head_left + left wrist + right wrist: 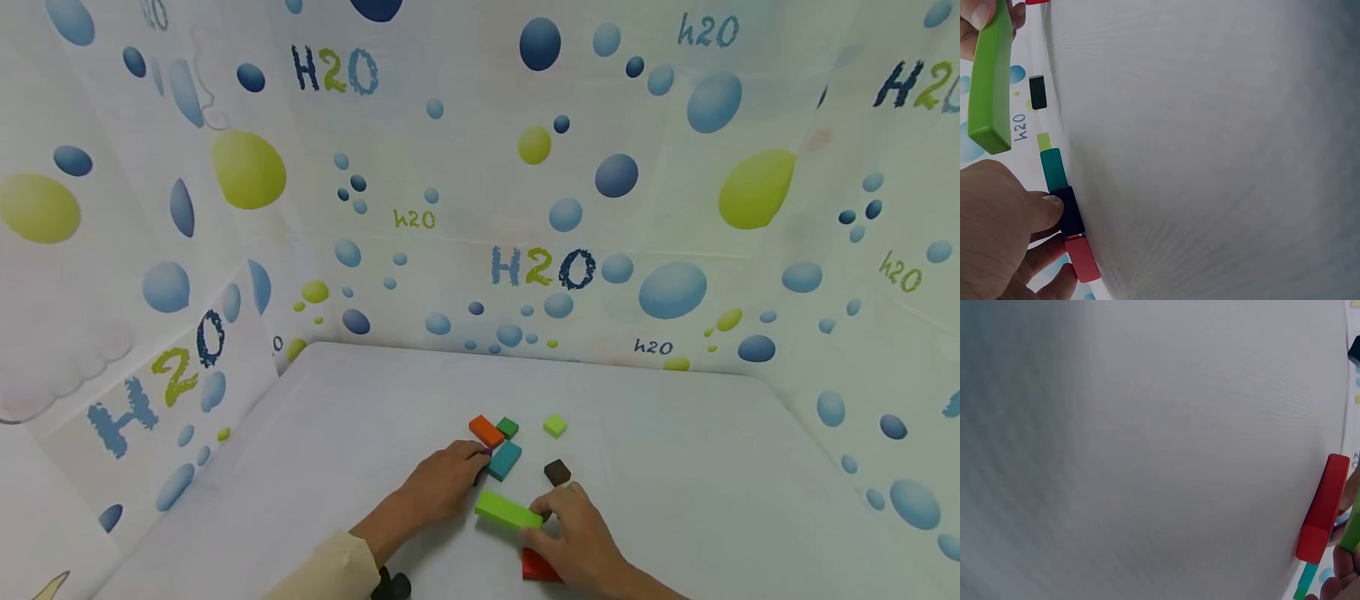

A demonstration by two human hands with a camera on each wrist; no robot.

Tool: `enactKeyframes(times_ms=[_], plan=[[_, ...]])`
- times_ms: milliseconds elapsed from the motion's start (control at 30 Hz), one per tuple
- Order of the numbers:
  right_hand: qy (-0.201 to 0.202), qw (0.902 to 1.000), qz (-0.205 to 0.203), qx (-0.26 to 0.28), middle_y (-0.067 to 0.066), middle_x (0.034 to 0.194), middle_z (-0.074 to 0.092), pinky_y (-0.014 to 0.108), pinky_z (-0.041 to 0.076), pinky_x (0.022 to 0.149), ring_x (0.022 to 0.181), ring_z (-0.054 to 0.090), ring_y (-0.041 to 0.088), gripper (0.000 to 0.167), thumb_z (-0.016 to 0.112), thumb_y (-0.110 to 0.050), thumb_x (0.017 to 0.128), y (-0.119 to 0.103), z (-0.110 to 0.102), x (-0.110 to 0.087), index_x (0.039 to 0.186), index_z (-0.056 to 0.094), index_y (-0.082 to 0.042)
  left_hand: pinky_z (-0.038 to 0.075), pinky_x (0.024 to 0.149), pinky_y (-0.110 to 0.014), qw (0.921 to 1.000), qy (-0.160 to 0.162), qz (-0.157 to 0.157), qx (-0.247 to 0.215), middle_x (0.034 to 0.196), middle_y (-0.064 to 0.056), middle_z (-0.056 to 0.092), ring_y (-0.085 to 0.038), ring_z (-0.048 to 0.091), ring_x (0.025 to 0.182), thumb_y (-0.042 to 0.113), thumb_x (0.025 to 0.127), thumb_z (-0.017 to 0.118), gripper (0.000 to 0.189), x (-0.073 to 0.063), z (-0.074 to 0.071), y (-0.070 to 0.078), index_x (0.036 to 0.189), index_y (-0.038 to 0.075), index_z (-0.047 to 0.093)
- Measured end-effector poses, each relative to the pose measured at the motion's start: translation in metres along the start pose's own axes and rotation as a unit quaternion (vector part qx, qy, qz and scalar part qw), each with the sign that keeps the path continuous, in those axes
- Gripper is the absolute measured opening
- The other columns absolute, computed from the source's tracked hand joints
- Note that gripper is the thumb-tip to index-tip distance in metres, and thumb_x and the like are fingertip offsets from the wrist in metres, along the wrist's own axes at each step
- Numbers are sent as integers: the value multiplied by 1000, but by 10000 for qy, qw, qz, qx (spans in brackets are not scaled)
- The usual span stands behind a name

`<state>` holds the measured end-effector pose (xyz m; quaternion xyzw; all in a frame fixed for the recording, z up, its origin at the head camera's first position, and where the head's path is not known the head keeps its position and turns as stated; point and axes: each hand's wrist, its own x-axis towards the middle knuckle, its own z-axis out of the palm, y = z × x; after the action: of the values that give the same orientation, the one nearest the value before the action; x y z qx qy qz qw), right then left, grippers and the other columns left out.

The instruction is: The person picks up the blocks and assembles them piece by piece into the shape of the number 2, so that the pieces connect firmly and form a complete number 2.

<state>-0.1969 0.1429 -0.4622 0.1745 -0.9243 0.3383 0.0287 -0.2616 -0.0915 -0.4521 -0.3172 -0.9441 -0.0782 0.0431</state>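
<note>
My right hand (577, 533) pinches one end of a long light green block (504, 510), raised above the table and tilted. Under that hand lies a red block (538, 567), partly covered; it shows more fully in the right wrist view as a long red bar (1324, 509). My left hand (438, 483) holds a dark purple block (1071, 212) low on the table, thumb against its side. Most of this block is hidden from the head view. Close by its fingertips sit a teal block (505, 460) and an orange block (486, 431).
A small green block (507, 428) lies beside the orange one. Farther right are a small lime block (555, 426) and a dark brown block (557, 472). The white table (675, 467) meets a printed curtain (465, 150) at its back and sides.
</note>
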Motion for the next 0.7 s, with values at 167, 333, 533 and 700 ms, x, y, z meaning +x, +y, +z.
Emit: enactKeyframes(times_ms=[167, 333, 533, 700], plan=[[-259, 9994, 1, 208, -15, 92, 61, 23, 46, 73, 90, 44, 7, 23, 76, -37, 89, 0, 0, -2, 101, 72, -18, 48, 107, -38, 10000, -17, 10, -19, 142, -6, 57, -22, 53, 132, 8, 88, 78, 53, 2, 2, -3, 138, 9, 61], [-343, 9985, -170, 383, -17, 92, 60, 22, 46, 75, 90, 44, 6, 23, 75, -39, 89, -1, 1, -4, 101, 71, -20, 48, 108, -39, 10000, -56, -2, -43, 143, -6, 56, -22, 53, 133, 6, 88, 77, 54, 2, 2, -4, 139, 9, 60], [-389, 9971, -403, 512, -17, 93, 59, 22, 46, 74, 91, 44, 7, 23, 75, -41, 90, -5, 2, -5, 102, 70, -21, 48, 107, -40, 10000, -46, 1, -27, 143, -7, 56, -23, 53, 132, 7, 87, 78, 54, 2, 2, -3, 139, 9, 61], [-458, 9962, -567, 471, -19, 94, 59, 22, 46, 76, 90, 43, 5, 23, 74, -42, 91, -7, 2, -4, 101, 71, -21, 48, 107, -40, 10000, -20, 18, -73, 142, -7, 57, -23, 53, 132, 6, 87, 78, 54, 2, 1, -3, 138, 9, 61]])
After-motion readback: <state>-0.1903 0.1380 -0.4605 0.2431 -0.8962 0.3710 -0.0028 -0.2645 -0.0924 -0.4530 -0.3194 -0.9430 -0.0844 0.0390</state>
